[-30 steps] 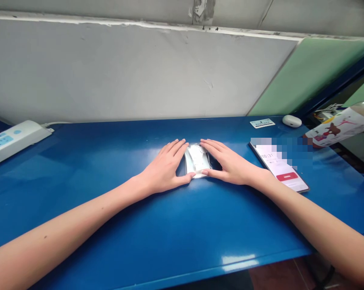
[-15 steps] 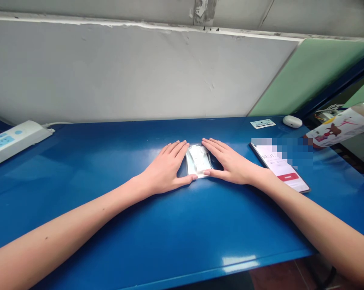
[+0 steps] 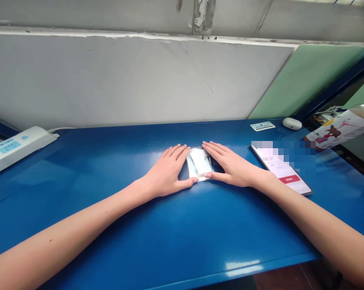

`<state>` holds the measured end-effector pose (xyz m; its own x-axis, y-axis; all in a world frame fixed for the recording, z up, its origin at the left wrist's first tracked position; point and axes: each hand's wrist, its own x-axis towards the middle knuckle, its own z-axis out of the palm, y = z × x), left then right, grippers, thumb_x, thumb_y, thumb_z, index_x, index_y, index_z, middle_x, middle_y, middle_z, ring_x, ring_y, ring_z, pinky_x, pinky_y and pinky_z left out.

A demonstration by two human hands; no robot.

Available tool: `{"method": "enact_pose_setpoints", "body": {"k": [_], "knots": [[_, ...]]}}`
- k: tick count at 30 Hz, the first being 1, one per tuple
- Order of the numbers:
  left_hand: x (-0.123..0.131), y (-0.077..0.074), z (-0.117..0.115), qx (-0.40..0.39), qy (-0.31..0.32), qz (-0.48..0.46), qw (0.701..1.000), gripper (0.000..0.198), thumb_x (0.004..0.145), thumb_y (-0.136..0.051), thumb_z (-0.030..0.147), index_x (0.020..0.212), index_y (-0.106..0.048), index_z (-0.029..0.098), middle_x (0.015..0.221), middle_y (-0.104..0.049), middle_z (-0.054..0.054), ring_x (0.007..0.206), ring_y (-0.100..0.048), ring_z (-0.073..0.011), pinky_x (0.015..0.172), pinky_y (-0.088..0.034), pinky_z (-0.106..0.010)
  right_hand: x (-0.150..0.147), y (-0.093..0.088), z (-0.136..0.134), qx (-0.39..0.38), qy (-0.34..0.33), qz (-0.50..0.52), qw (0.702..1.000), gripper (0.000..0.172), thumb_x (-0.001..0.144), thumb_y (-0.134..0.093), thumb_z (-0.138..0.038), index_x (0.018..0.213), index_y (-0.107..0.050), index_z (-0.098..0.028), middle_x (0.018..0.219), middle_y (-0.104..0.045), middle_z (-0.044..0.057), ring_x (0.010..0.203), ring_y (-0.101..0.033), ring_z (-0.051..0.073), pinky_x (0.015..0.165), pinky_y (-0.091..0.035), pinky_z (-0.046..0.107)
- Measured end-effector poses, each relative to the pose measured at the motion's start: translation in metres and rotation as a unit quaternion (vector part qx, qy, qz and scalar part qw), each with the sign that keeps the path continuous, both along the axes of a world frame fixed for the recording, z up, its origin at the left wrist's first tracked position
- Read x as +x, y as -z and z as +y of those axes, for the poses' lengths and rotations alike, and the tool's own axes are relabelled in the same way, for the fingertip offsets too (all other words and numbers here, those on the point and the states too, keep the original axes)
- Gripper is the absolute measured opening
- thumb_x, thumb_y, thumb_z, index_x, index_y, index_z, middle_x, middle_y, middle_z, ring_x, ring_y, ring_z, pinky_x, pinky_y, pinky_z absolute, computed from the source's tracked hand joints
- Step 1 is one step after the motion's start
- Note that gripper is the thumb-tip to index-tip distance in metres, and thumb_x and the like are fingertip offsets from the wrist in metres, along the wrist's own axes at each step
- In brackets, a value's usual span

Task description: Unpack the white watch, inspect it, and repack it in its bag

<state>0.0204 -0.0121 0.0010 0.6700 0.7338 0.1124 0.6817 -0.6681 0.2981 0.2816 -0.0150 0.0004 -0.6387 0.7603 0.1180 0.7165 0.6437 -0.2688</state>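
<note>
Flanking one packet (image 3: 199, 168), two hands

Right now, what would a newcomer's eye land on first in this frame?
Two bare hands lie flat in the middle of the glossy blue table: the left hand and right hand flank a small clear packet with white contents, thumbs touching its near edge. To the right lies a lit phone with a red button on its screen. A white power strip sits at the far left.
</note>
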Motion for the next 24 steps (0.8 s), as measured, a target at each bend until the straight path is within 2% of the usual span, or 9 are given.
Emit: {"method": "enact_pose_setpoints", "body": {"k": [4, 9, 14, 19, 24], "knots": [[0.0001, -0.0002, 0.0000, 0.004, 0.002, 0.004, 1.000, 0.087, 0.090, -0.054, 0.064, 0.151, -0.034, 0.006, 0.159, -0.035, -0.023, 0.150, -0.029, -0.0379, 0.122, -0.023, -0.054, 0.0003, -0.0004, 0.0000, 0.005, -0.003, 0.012, 1.000, 0.087, 0.093, -0.049, -0.067, 0.159, -0.028, -0.014, 0.162, -0.035, 0.020, 0.151, -0.030, 0.036, 0.119, -0.033, 0.058], [-0.0001, 0.0003, 0.0001, -0.001, 0.000, 0.002, 1.000, 0.088, 0.090, -0.054, 0.065, 0.152, -0.034, 0.007, 0.159, -0.035, -0.024, 0.150, -0.028, -0.0380, 0.123, -0.023, -0.054, 0.0002, -0.0010, 0.0002, 0.000, -0.004, 0.006, 1.000, 0.089, 0.093, -0.049, -0.067, 0.158, -0.028, -0.011, 0.162, -0.033, 0.022, 0.151, -0.029, 0.036, 0.120, -0.032, 0.058], [-0.0004, 0.0009, -0.0001, -0.005, 0.001, -0.017, 1.000, 0.086, 0.089, -0.056, 0.064, 0.152, -0.033, 0.010, 0.160, -0.035, -0.022, 0.150, -0.028, -0.0384, 0.122, -0.024, -0.056, 0.0006, 0.0004, -0.0002, 0.002, -0.004, 0.018, 1.000, 0.090, 0.093, -0.051, -0.066, 0.160, -0.022, -0.015, 0.163, -0.031, 0.021, 0.151, -0.028, 0.038, 0.118, -0.033, 0.060], [-0.0004, -0.0015, -0.0016, -0.011, -0.010, -0.012, 1.000, 0.089, 0.089, -0.056, 0.064, 0.154, -0.028, 0.009, 0.163, -0.025, -0.025, 0.152, -0.024, -0.0383, 0.121, -0.025, -0.055, 0.0013, 0.0010, 0.0006, -0.004, -0.004, 0.011, 1.000, 0.089, 0.093, -0.049, -0.066, 0.160, -0.022, -0.014, 0.163, -0.031, 0.021, 0.152, -0.025, 0.036, 0.120, -0.031, 0.059], [-0.0021, 0.0006, -0.0018, -0.011, -0.014, -0.026, 1.000, 0.087, 0.092, -0.055, 0.058, 0.156, -0.025, 0.008, 0.164, -0.020, -0.026, 0.152, -0.021, -0.0395, 0.120, -0.028, -0.056, -0.0004, -0.0012, -0.0010, -0.007, 0.012, 0.016, 1.000, 0.083, 0.095, -0.048, -0.063, 0.158, -0.028, -0.012, 0.161, -0.034, 0.022, 0.151, -0.029, 0.037, 0.119, -0.032, 0.058]]}}
